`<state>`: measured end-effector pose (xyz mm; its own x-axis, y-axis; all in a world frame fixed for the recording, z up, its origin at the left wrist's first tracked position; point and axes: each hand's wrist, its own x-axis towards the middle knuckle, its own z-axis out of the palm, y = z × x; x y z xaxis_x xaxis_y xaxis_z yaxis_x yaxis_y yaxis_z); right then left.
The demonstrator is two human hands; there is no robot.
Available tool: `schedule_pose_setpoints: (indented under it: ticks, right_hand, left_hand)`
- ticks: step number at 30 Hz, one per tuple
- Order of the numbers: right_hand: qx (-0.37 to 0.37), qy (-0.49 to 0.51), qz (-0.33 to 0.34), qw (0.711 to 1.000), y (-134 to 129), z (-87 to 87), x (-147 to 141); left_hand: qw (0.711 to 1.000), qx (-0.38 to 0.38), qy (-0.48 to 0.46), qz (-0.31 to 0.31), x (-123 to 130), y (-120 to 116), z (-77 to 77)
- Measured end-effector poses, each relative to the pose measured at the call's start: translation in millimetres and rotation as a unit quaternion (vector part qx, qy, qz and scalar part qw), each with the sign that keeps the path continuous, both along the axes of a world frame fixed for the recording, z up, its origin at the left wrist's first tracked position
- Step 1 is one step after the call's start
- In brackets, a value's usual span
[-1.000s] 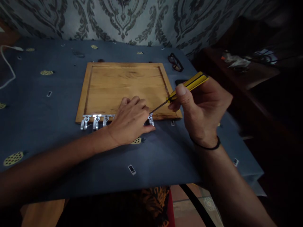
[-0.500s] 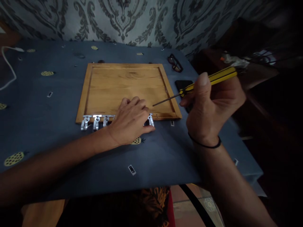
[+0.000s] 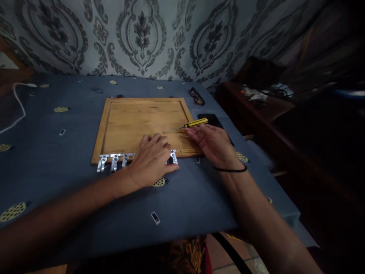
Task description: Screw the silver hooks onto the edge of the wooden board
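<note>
A framed wooden board (image 3: 137, 118) lies on the table, with a rail of silver metal hooks (image 3: 115, 161) along its front edge. My left hand (image 3: 152, 160) is closed over that rail and edge, fingers curled on the wood and thumb in front. It hides the middle hooks. A screwdriver (image 3: 196, 123) with a yellow and black handle rests over the right part of the board, its thin shaft pointing left. Beside its handle is my right hand (image 3: 213, 144), open, palm partly turned up and fingers stretched out, close to or touching the handle.
A dark phone-like flat object (image 3: 211, 118) lies right of the board, partly behind my right hand. Glasses (image 3: 196, 96) sit at the back right. A white cable (image 3: 17, 97) runs along the left. Blue patterned cloth (image 3: 194, 205) covers the table, against a patterned wall.
My right hand has come left and down to the board, and its grip on the screwdriver has loosened into an open hand. My left hand stays on the rail. The view has tilted up.
</note>
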<state>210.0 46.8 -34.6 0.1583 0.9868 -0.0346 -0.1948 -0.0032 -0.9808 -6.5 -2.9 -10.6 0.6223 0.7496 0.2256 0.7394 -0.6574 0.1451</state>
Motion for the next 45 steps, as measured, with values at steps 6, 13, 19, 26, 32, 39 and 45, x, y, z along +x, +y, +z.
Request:
schedule_pose_setpoints:
  ticks: [6, 13, 19, 26, 32, 39, 45]
  right_hand:
    - [0.001, -0.057, 0.031, 0.998, -1, 2.7, 6]
    - [0.054, -0.202, 0.169, 0.963, -19, 29.8, -6]
    - [0.144, -0.412, 0.329, 0.838, -21, 35.1, 7]
    - [0.157, -0.474, 0.372, 0.782, -16, 28.7, 13]
    - [0.181, -0.491, 0.36, 0.772, -16, 25.4, 13]
    - [0.177, -0.485, 0.356, 0.779, -17, 27.3, 13]
    - [0.205, -0.434, 0.37, 0.795, -22, 29.2, 12]
  left_hand:
    - [0.998, -0.055, 0.022, 0.018, 3, -1, 6.5]
    - [1.0, -0.025, 0.015, 0.012, 2, -1, 4.6]
    - [1.0, -0.019, 0.015, 0.01, 0, 0, 3.4]
    - [1.0, 0.011, 0.0, 0.0, 0, 1, -3.2]
    - [1.0, 0.001, 0.008, 0.003, 0, 2, -2.5]
    - [1.0, 0.001, 0.005, 0.008, 1, 1, -1.9]
    - [1.0, -0.012, 0.01, 0.011, 1, 1, -0.2]
